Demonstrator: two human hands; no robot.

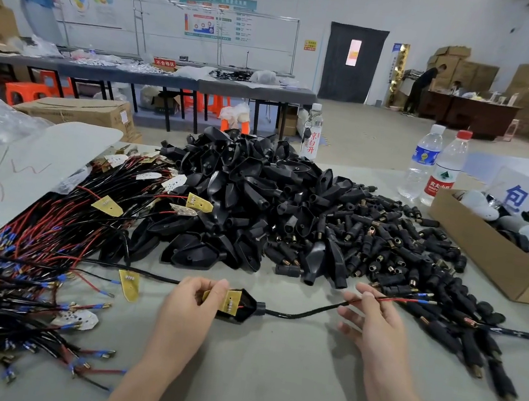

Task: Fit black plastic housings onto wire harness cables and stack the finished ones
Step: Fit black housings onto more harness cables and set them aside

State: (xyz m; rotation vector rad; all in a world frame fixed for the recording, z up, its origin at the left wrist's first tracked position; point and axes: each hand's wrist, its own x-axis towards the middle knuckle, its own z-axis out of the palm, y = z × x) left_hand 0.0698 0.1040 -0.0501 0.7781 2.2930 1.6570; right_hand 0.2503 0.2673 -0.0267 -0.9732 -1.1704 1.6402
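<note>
Housing [246, 308]: it sits just below the frame's centre, held in your left hand [188, 308], with its narrow neck pointing right.
Board: the yellow circuit board [229, 300] lies in the housing's wide mouth. It looks tilted rather than seated flat.
Left fingers: they are curled round the housing's wide end and the board's edge, gripping both.
Right fingers: your right hand [372, 321], right of centre, pinches the black cable [301, 313] between thumb and forefinger. The other fingers are loose.
Cable: it leaves the neck, sags to the table [281, 383], then rises to your pinch. Its red and black wire ends [412, 301] poke out to the right.
Pull: draw the cable along the line of the neck, not sideways, so the board slides home without snagging.
Brace: hold the housing steady against that pull and don't squeeze the board itself.
Check: make sure the board lies level and no wire is trapped under its edge before you let go.
Stack: the harness heap [28, 252] at the left of the frame is likely where this one goes. Lay it down with its cable running the same way as the others.
Supply: the empty housings [239, 203] are piled in the centre of the frame, above your hands.
</note>
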